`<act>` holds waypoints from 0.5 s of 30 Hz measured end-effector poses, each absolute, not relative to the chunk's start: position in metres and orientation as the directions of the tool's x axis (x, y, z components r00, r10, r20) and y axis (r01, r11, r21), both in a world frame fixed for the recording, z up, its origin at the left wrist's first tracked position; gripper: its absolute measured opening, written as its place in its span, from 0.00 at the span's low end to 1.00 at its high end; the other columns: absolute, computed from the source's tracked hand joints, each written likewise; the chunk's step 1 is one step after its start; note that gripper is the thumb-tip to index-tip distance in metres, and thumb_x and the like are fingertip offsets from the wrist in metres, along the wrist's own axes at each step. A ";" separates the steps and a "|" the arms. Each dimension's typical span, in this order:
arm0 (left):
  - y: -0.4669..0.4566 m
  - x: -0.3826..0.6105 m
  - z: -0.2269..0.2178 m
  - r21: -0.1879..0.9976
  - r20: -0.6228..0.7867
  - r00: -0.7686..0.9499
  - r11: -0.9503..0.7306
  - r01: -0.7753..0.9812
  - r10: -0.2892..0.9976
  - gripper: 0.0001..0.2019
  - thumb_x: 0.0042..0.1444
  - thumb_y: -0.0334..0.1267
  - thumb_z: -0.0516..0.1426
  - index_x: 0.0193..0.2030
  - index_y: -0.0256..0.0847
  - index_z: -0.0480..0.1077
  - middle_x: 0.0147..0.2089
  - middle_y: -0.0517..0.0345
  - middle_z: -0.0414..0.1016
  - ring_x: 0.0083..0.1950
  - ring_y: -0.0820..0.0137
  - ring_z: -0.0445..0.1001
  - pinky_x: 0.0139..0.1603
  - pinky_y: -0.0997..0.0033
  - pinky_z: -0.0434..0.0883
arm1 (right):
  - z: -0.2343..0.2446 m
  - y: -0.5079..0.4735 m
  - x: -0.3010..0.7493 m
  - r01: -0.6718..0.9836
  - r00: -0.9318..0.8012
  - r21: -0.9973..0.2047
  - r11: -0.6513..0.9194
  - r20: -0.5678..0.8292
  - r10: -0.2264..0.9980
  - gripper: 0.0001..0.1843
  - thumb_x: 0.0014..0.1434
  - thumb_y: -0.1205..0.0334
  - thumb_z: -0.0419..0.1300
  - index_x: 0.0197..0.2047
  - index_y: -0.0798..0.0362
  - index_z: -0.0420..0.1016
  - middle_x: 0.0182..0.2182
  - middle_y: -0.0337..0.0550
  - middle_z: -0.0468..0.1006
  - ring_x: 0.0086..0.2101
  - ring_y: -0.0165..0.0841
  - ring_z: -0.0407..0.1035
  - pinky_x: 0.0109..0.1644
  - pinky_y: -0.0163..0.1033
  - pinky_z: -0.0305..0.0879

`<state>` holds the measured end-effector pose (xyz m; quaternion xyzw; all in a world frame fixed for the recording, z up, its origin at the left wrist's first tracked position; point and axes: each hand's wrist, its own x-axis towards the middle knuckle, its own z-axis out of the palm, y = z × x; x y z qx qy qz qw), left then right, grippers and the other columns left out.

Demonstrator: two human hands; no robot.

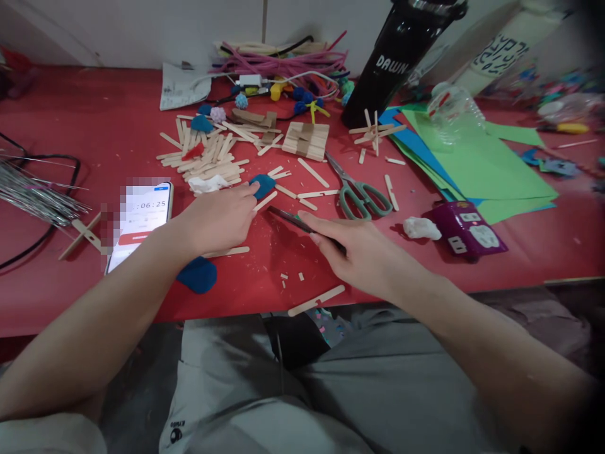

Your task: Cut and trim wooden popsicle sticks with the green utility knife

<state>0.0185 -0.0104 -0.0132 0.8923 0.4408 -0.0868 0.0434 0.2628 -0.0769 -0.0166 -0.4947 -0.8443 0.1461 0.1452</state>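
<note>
My left hand (222, 211) is closed low over the table, and a short wooden craft stick (266, 200) pokes out from under its fingers. A blue felt piece (263, 186) lies against its fingertips. In my right hand (352, 243) is a dark, slim craft knife (289, 219), its tip pointing left, close to that stick. Beyond the knife lie green-handled scissors (362, 197). A notched stick (316, 301) rests at the table's front edge, near small wood chips (301, 276). A second blue piece (199, 275) lies under my left forearm.
A heap of craft sticks (215, 154) sits at the back left, beside a phone (142, 217) showing a timer. Metal wires (38, 189) lie far left. A black bottle (387, 63) stands behind coloured paper sheets (501, 164). A purple packet (467, 230) is at right.
</note>
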 end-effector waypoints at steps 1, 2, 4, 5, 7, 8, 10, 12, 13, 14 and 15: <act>-0.010 0.018 -0.014 0.029 -0.178 0.596 -0.602 0.798 0.783 0.19 0.65 0.32 0.47 0.52 0.33 0.77 0.72 0.40 0.63 0.70 0.50 0.66 0.63 0.52 0.74 | -0.018 -0.077 0.264 0.779 -0.457 -0.419 0.466 0.129 0.880 0.26 0.68 0.67 0.50 0.67 0.55 0.71 0.45 0.50 0.85 0.38 0.37 0.80 0.42 0.40 0.73; -0.010 0.017 -0.015 0.056 -0.163 0.600 -0.600 0.798 0.783 0.19 0.66 0.32 0.47 0.52 0.34 0.77 0.72 0.41 0.63 0.70 0.50 0.66 0.64 0.50 0.73 | -0.019 -0.077 0.265 0.766 -0.445 -0.443 0.466 0.157 0.882 0.26 0.68 0.66 0.51 0.66 0.55 0.71 0.46 0.50 0.85 0.38 0.37 0.79 0.42 0.39 0.73; -0.009 0.015 -0.016 0.104 -0.141 0.613 -0.604 0.790 0.778 0.20 0.67 0.34 0.46 0.52 0.36 0.77 0.73 0.43 0.63 0.71 0.51 0.64 0.66 0.49 0.71 | -0.018 -0.077 0.266 0.755 -0.418 -0.465 0.463 0.202 0.885 0.25 0.67 0.66 0.52 0.66 0.55 0.72 0.46 0.49 0.85 0.36 0.36 0.79 0.41 0.39 0.74; -0.009 0.014 -0.016 0.120 -0.136 0.620 -0.608 0.785 0.773 0.20 0.67 0.35 0.45 0.52 0.37 0.77 0.73 0.45 0.62 0.72 0.52 0.64 0.67 0.49 0.69 | -0.016 -0.076 0.266 0.755 -0.412 -0.464 0.463 0.215 0.886 0.25 0.67 0.65 0.52 0.66 0.54 0.72 0.45 0.48 0.85 0.36 0.36 0.79 0.40 0.39 0.73; -0.008 0.014 -0.016 0.134 -0.138 0.629 -0.615 0.777 0.765 0.20 0.68 0.36 0.45 0.50 0.38 0.78 0.73 0.47 0.63 0.73 0.53 0.62 0.69 0.49 0.68 | -0.012 -0.076 0.267 0.760 -0.411 -0.454 0.465 0.218 0.885 0.25 0.67 0.64 0.53 0.65 0.51 0.73 0.44 0.46 0.86 0.35 0.36 0.79 0.39 0.39 0.73; -0.008 0.013 -0.016 0.136 -0.143 0.630 -0.616 0.776 0.763 0.21 0.68 0.36 0.44 0.49 0.38 0.78 0.73 0.47 0.63 0.73 0.53 0.62 0.70 0.49 0.67 | -0.010 -0.076 0.267 0.763 -0.414 -0.451 0.464 0.212 0.885 0.25 0.67 0.64 0.53 0.65 0.51 0.74 0.43 0.45 0.86 0.34 0.36 0.79 0.38 0.38 0.73; -0.008 0.013 -0.016 0.147 -0.153 0.617 -0.600 0.786 0.772 0.21 0.69 0.37 0.44 0.49 0.38 0.78 0.73 0.47 0.63 0.73 0.53 0.61 0.70 0.49 0.67 | -0.007 -0.077 0.267 0.767 -0.407 -0.458 0.449 0.192 0.893 0.24 0.67 0.63 0.53 0.64 0.50 0.75 0.40 0.44 0.86 0.30 0.34 0.77 0.35 0.37 0.72; -0.007 0.013 -0.015 0.164 -0.165 0.595 -0.573 0.803 0.787 0.22 0.70 0.38 0.42 0.51 0.38 0.77 0.74 0.49 0.61 0.73 0.53 0.61 0.69 0.48 0.67 | -0.004 -0.078 0.267 0.773 -0.397 -0.468 0.428 0.170 0.902 0.24 0.67 0.63 0.54 0.63 0.51 0.75 0.34 0.41 0.86 0.25 0.32 0.74 0.31 0.36 0.70; -0.007 0.013 -0.015 0.172 -0.170 0.588 -0.564 0.808 0.791 0.23 0.70 0.39 0.42 0.52 0.38 0.77 0.75 0.50 0.60 0.74 0.53 0.61 0.68 0.48 0.68 | -0.004 -0.078 0.266 0.776 -0.392 -0.469 0.421 0.164 0.905 0.23 0.67 0.62 0.54 0.63 0.52 0.75 0.31 0.40 0.85 0.23 0.31 0.72 0.29 0.35 0.69; -0.007 0.013 -0.015 0.176 -0.174 0.586 -0.561 0.809 0.791 0.23 0.70 0.39 0.42 0.52 0.39 0.77 0.76 0.50 0.59 0.74 0.53 0.60 0.68 0.48 0.68 | -0.003 -0.079 0.266 0.780 -0.388 -0.468 0.416 0.161 0.907 0.23 0.67 0.62 0.54 0.63 0.52 0.76 0.28 0.39 0.84 0.22 0.30 0.70 0.28 0.35 0.67; -0.007 0.013 -0.015 0.177 -0.177 0.589 -0.563 0.807 0.789 0.23 0.70 0.39 0.42 0.52 0.39 0.78 0.76 0.50 0.58 0.74 0.53 0.60 0.68 0.48 0.68 | -0.003 -0.079 0.266 0.782 -0.386 -0.465 0.414 0.159 0.909 0.23 0.67 0.62 0.54 0.63 0.52 0.76 0.27 0.38 0.83 0.21 0.30 0.69 0.27 0.35 0.66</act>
